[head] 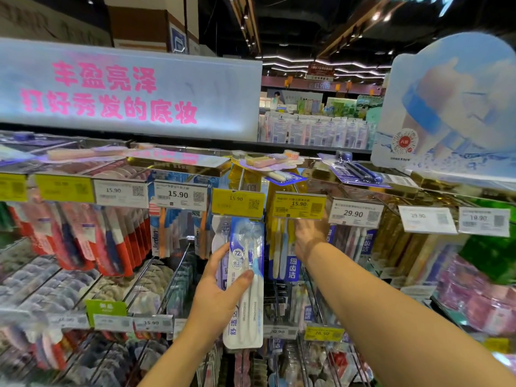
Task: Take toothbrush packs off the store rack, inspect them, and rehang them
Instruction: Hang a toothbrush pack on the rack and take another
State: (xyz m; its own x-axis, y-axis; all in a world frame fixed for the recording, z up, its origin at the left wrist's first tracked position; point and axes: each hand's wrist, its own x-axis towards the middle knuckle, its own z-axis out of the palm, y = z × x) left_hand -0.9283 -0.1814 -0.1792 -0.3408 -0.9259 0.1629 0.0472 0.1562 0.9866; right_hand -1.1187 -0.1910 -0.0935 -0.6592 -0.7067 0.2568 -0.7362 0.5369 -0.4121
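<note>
The left hand (pixel 220 291) is gripping a white-and-blue twin toothbrush pack (pixel 245 283) just below its yellow 15.90 tag (pixel 238 203), apparently mid-rehang, while the right hand (pixel 308 236) is reaching to the neighbouring yellow-backed packs (pixel 282 247), grip hidden; further packs remain uninspected.

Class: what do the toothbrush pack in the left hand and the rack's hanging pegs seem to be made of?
Toothbrush pack: printed card behind a clear plastic blister, seemingly, since glare glints over the brushes. Hanging pegs: thin bare metal rod, probably steel, grey with a dull shine.
</note>
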